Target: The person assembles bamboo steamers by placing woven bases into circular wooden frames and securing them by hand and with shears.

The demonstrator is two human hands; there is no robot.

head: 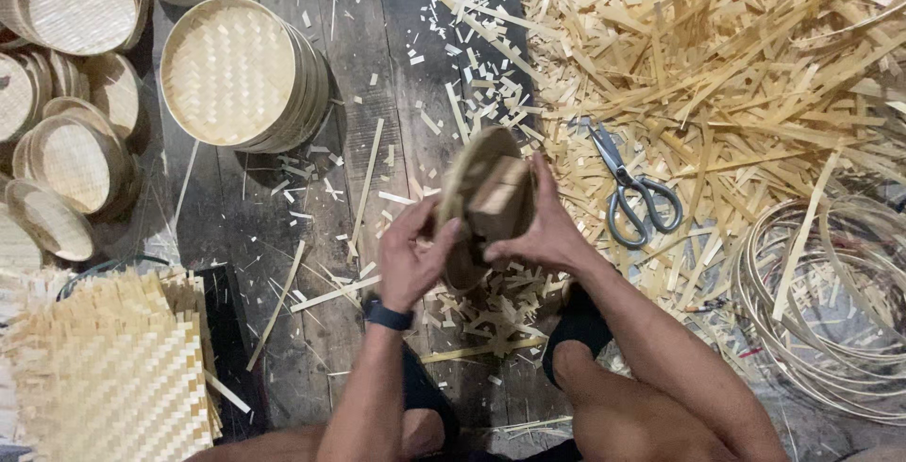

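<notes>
Hands are both busy on one piece: the left hand (412,256) and right hand (540,232) are wrapped around a round woven bamboo lid (469,200) held up on edge, with a pale wooden block (500,200) pressed inside it. It's up in the air above the middle of the dark plank floor (311,330), blurry, so I can't tell exactly how the block sits. Grey-handled steel scissors (630,193) lie just beside, at the edge of the big heap of bamboo strip offcuts (717,66). Stack of finished round woven trays (236,75) sits toward the far left, square woven mats (113,368) at the near left corner, thin bamboo hoops (830,302) at the right edge.

Risk as I see it: splintery weave edges under bare fingers, or the block slipping out and dropping onto the knees if the squeeze loosens.
</notes>
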